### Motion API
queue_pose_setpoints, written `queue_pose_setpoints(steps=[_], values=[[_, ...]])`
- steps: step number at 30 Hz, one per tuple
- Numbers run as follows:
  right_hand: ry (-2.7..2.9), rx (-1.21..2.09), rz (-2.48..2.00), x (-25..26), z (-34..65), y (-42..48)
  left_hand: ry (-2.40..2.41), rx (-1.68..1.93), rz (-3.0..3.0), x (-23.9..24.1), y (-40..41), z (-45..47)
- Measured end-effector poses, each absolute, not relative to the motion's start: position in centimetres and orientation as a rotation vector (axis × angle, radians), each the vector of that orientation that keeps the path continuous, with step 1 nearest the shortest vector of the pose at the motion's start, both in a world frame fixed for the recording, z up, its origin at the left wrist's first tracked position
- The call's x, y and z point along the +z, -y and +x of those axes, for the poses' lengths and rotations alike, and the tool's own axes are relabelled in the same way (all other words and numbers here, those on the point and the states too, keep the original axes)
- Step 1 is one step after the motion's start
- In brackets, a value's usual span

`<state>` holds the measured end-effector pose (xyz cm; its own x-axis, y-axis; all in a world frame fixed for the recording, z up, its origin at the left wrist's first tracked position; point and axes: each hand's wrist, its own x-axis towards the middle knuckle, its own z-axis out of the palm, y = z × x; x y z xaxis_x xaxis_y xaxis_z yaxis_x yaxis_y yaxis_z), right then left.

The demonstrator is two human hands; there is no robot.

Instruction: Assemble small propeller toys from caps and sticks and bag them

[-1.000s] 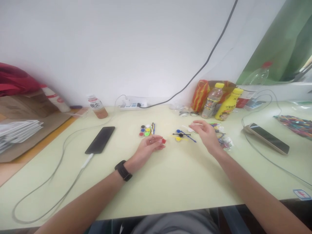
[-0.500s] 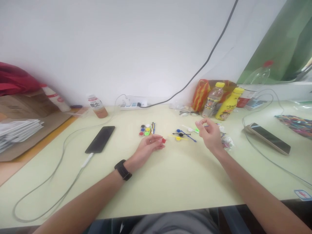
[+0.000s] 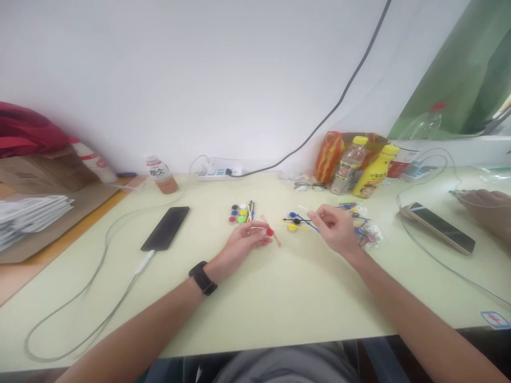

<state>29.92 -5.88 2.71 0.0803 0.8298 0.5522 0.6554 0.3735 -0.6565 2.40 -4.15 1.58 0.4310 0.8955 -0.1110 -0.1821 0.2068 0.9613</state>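
Note:
My left hand (image 3: 244,240), a black watch on its wrist, pinches a red plastic disc (image 3: 270,232) between thumb and fingers, just above the tabletop. A thin, blurred reddish arrow (image 3: 276,242) lies across this disc, forming a small spinner. My right hand (image 3: 334,230) is closed, thumb against curled fingers; whatever it may hold is hidden. Beside its fingertips lie spinners with a black disc (image 3: 296,222), a yellow disc (image 3: 293,227) and a blue disc (image 3: 293,215) under arrows. Beyond my left hand sit several loose coloured discs (image 3: 242,212) and a bunch of arrows (image 3: 250,210).
A phone (image 3: 165,229) on a charging cable lies left, another phone (image 3: 441,227) right. Along the wall stand bottles (image 3: 371,173), a power strip (image 3: 219,171) and glasses (image 3: 309,186). Another person's hand (image 3: 489,210) rests at the far right. A plastic bag (image 3: 371,235) lies behind my right wrist.
A blurred reddish arrow now shows across the red disc in my left hand. My right hand has come lower and slightly left. Another person's hand has appeared at the far right.

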Motion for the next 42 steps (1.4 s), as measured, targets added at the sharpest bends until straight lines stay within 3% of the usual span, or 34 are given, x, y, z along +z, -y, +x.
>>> queue_pose_setpoints(steps=[14, 42], values=[[2.04, 0.261, -0.962, 0.8, 26.1, 7.0, -0.724, 0.787, 1.209, 1.9, 4.4, 2.5], [2.074, 0.287, -0.972, 0.8, 26.0, 7.1, -0.625, 0.712, 1.027, 1.9, 4.0, 2.1]])
